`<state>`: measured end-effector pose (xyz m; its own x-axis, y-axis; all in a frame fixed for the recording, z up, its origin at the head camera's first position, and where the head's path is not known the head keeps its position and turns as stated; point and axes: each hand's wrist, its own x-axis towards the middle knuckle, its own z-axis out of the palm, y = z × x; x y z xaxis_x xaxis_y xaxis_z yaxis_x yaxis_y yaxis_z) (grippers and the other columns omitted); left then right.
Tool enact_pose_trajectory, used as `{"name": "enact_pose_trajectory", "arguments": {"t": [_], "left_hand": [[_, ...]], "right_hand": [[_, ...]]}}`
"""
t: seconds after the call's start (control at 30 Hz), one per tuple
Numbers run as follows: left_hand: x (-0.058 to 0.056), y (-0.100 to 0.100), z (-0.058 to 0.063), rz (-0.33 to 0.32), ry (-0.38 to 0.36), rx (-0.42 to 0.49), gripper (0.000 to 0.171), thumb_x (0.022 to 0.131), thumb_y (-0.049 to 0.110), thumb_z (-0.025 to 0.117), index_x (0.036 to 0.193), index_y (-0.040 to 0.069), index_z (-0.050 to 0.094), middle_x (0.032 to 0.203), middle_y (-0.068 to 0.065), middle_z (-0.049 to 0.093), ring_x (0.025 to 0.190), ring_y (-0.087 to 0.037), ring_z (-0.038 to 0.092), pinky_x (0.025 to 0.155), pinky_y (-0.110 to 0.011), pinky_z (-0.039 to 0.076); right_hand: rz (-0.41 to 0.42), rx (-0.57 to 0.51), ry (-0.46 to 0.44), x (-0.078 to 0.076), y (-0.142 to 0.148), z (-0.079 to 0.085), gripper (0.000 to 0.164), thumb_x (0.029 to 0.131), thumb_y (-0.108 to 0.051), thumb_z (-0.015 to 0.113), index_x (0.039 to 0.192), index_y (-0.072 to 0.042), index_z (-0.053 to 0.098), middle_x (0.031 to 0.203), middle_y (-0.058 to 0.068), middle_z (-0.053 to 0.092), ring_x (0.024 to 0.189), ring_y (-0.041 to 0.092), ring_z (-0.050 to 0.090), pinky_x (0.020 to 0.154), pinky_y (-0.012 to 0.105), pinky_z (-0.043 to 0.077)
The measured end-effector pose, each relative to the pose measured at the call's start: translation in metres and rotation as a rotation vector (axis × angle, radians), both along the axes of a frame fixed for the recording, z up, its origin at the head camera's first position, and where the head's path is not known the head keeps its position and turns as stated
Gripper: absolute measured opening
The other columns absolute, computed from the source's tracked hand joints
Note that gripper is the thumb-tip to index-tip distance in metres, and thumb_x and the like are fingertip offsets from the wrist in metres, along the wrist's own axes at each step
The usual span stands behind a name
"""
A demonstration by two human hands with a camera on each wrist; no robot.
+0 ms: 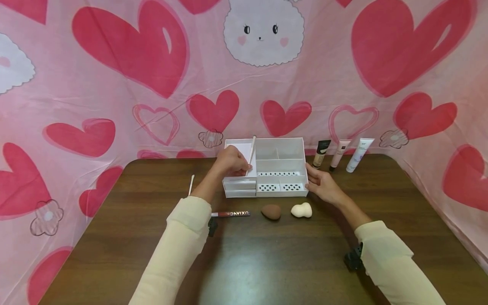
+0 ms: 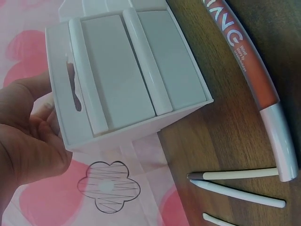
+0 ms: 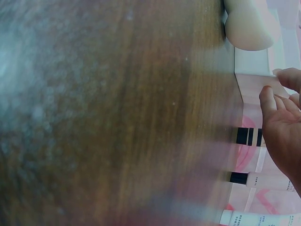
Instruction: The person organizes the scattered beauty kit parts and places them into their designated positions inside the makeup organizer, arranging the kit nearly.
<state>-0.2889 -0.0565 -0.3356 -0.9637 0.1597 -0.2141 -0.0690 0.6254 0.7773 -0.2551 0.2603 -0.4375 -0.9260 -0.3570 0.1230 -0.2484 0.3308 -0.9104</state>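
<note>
A white desktop organizer (image 1: 280, 148) with open compartments and two small drawers (image 2: 113, 70) at its left front stands at the back of the table. My left hand (image 1: 234, 161) reaches over its left compartment. Its fingertips pinch a slim white stick (image 1: 252, 149), which leans upright with its upper end above the organizer's back edge. In the left wrist view the organizer's side hides most of that hand's fingers. My right hand (image 1: 322, 184) touches the organizer's right side with extended fingers, and its thumb (image 3: 288, 77) lies by the front edge.
In front of the organizer lie a lip gloss tube (image 1: 232, 214), a brown makeup sponge (image 1: 271, 211) and a cream sponge (image 1: 302, 210). Slim white sticks (image 2: 237, 194) lie to the left. Three cosmetic tubes, black-and-beige (image 1: 322, 153), pink (image 1: 339, 156) and white (image 1: 360, 155), stand at right.
</note>
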Motion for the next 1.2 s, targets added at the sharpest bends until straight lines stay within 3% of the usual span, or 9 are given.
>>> {"name": "enact_pose_trajectory", "arguments": {"t": [0.53, 0.93, 1.2], "left_hand": [[0.002, 0.004, 0.006, -0.034, -0.068, 0.025, 0.015, 0.083, 0.005, 0.081, 0.087, -0.009, 0.075, 0.058, -0.001, 0.064, 0.053, -0.008, 0.061, 0.056, -0.02, 0.056], [0.002, 0.0, 0.006, -0.013, -0.163, 0.213, 0.019, 0.085, -0.004, 0.074, 0.099, -0.017, 0.073, 0.06, -0.002, 0.066, 0.054, -0.009, 0.063, 0.057, -0.02, 0.057], [0.001, -0.007, 0.004, -0.009, -0.176, 0.292, 0.022, 0.088, -0.005, 0.069, 0.105, -0.019, 0.07, 0.066, -0.004, 0.068, 0.058, -0.009, 0.064, 0.061, -0.021, 0.059]], "right_hand": [[-0.004, 0.001, -0.012, 0.0, 0.001, 0.002, 0.072, 0.093, 0.017, 0.051, 0.154, 0.016, 0.014, 0.16, 0.038, 0.016, 0.142, 0.054, 0.03, 0.101, 0.019, 0.046], [-0.008, 0.0, -0.025, 0.0, 0.0, 0.003, 0.072, 0.092, 0.017, 0.051, 0.154, 0.016, 0.013, 0.159, 0.039, 0.016, 0.143, 0.053, 0.03, 0.1, 0.017, 0.046], [-0.007, 0.002, -0.028, -0.001, 0.0, 0.004, 0.072, 0.093, 0.018, 0.051, 0.154, 0.016, 0.013, 0.16, 0.038, 0.016, 0.143, 0.053, 0.03, 0.101, 0.016, 0.046]]}}
